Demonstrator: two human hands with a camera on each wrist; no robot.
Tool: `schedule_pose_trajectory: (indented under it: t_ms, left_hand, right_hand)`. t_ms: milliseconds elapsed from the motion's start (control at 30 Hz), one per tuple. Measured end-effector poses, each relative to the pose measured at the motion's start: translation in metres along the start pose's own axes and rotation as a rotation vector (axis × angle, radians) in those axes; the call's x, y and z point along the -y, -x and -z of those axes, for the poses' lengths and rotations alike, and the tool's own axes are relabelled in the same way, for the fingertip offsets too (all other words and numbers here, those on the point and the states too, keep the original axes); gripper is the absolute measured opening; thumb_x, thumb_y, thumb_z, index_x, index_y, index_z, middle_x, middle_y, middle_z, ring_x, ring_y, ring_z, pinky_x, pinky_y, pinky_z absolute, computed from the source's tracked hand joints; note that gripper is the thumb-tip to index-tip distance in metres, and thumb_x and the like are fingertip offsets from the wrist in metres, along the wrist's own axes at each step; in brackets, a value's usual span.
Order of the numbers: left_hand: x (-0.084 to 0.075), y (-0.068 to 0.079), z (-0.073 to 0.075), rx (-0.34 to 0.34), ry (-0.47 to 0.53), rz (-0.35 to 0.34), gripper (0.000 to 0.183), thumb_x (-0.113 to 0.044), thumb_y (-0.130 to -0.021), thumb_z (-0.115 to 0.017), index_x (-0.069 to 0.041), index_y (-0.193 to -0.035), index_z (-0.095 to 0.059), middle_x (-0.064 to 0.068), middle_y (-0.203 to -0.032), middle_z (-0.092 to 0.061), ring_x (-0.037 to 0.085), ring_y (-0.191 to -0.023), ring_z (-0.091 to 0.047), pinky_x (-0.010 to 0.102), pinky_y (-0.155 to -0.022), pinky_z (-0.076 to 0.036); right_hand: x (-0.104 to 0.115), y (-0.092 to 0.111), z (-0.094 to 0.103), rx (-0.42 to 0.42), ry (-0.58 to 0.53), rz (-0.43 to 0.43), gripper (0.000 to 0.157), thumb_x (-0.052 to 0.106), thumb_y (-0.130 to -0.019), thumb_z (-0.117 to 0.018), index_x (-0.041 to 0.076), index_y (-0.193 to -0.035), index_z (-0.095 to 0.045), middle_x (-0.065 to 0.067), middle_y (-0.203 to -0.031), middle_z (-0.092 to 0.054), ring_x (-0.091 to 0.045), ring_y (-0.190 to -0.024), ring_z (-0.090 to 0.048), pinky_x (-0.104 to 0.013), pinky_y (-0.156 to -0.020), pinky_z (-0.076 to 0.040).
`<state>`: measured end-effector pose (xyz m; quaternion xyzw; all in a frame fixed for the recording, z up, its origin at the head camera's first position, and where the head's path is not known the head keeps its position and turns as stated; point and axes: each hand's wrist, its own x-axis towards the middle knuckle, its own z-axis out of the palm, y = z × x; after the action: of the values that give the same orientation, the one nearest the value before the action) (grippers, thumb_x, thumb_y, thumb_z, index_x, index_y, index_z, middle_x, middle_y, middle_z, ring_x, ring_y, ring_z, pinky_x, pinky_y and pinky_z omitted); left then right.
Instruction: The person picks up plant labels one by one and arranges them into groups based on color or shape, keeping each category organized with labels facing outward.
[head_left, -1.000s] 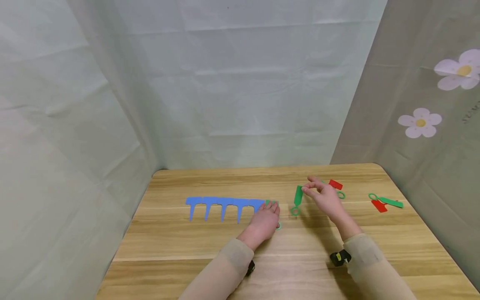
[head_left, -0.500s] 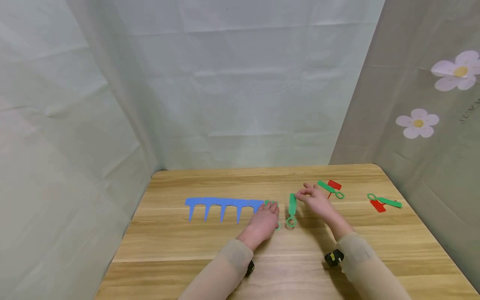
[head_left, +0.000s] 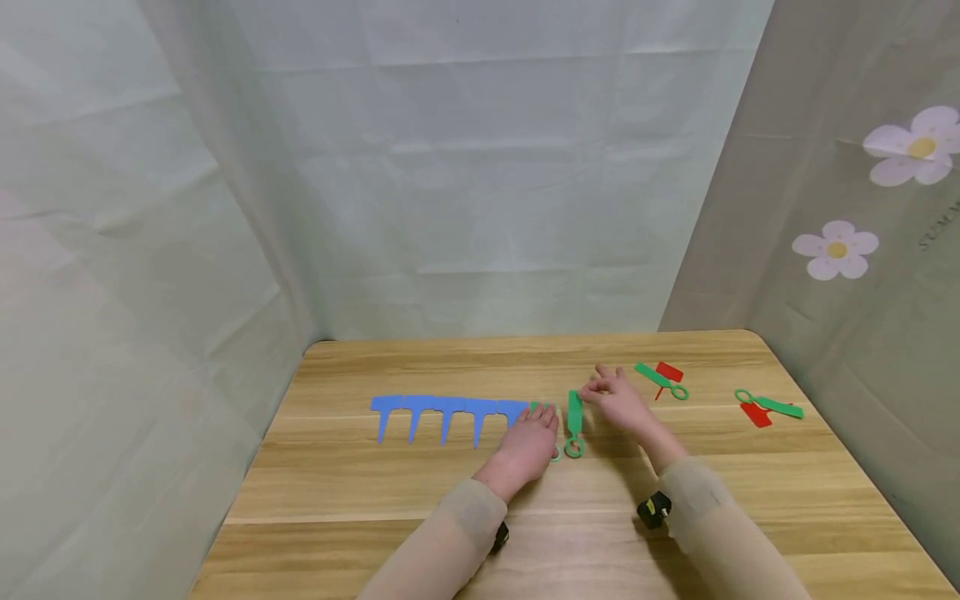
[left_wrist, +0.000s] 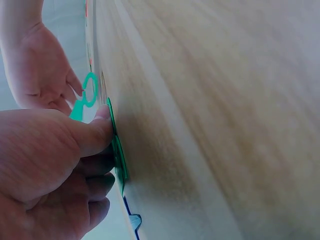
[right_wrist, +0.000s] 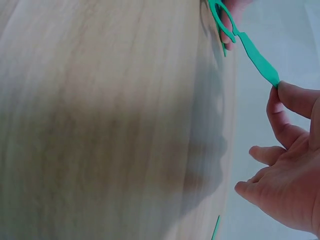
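Note:
My right hand [head_left: 615, 403] pinches the end of a green plant tag [head_left: 574, 413] between thumb and index finger. The tag's ring points toward me, and the right wrist view shows the tag [right_wrist: 258, 59] above the table. My left hand [head_left: 528, 443] rests with its fingers on another green plant tag [head_left: 555, 454], mostly hidden under the hand. In the left wrist view that flat green piece [left_wrist: 118, 155] lies along the tabletop at the thumb and fingertips. Left of the hand, several blue T-shaped plant labels [head_left: 452, 405] lie side by side in a row.
On the back right of the wooden table [head_left: 360, 500], a green ring tag [head_left: 651, 375] lies over a red T-shaped label [head_left: 670, 370]. Farther right, another green tag [head_left: 780, 407] crosses a red label [head_left: 756, 414]. Pale cloth [head_left: 480, 167] hangs behind the table.
My right hand has carried the green tag left and toward me, close beside the left hand. The tag has swung more upright in the head view. The left hand has stayed in place.

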<state>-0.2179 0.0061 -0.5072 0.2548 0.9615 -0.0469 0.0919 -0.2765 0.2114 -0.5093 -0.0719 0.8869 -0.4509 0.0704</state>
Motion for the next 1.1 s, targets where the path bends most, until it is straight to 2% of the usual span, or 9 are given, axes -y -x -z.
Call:
schedule_pose_trajectory:
  t_ms: [400,700,933,1100]
  left_hand:
    - [-0.001,-0.001,-0.001,-0.005,-0.010,-0.002,0.062,-0.038,-0.110,-0.060,-0.007,-0.162,-0.047,0.006,-0.172,-0.037,0.025,-0.159,-0.031,0.040,-0.130,-0.027]
    - [-0.001,-0.002,-0.001,-0.001,-0.004,0.005,0.062,-0.038,-0.110,-0.060,-0.007,-0.162,-0.048,0.006,-0.171,-0.037,0.025,-0.160,-0.031,0.040,-0.130,-0.025]
    - [0.000,-0.002,-0.001,-0.005,-0.008,0.005,0.062,-0.038,-0.109,-0.061,-0.007,-0.162,-0.047,0.006,-0.172,-0.037,0.025,-0.159,-0.031,0.040,-0.130,-0.026]
    - [0.000,0.000,0.000,-0.005,-0.022,0.002,0.063,-0.038,-0.109,-0.061,-0.007,-0.162,-0.048,0.006,-0.171,-0.037,0.024,-0.159,-0.032,0.039,-0.130,-0.027]
  right_hand:
    - [-0.007,-0.006,-0.009,0.011,0.035,0.010,0.028,0.023,-0.109,-0.063,0.000,-0.110,-0.079,-0.030,-0.173,-0.018,-0.056,-0.157,0.019,-0.079,-0.120,0.009]
    - [-0.009,-0.008,-0.015,-0.009,0.153,0.033,0.028,0.025,-0.107,-0.065,0.002,-0.103,-0.080,-0.037,-0.170,-0.017,-0.062,-0.155,0.015,-0.079,-0.120,0.008]
    - [-0.008,-0.007,-0.019,-0.006,0.194,-0.012,0.028,0.027,-0.107,-0.065,0.004,-0.105,-0.081,-0.035,-0.172,-0.013,-0.057,-0.156,0.020,-0.081,-0.117,0.012]
    - [-0.005,-0.006,-0.022,-0.019,0.218,-0.029,0.029,0.029,-0.106,-0.066,0.005,-0.106,-0.081,-0.035,-0.171,-0.014,-0.058,-0.156,0.018,-0.083,-0.115,0.012]
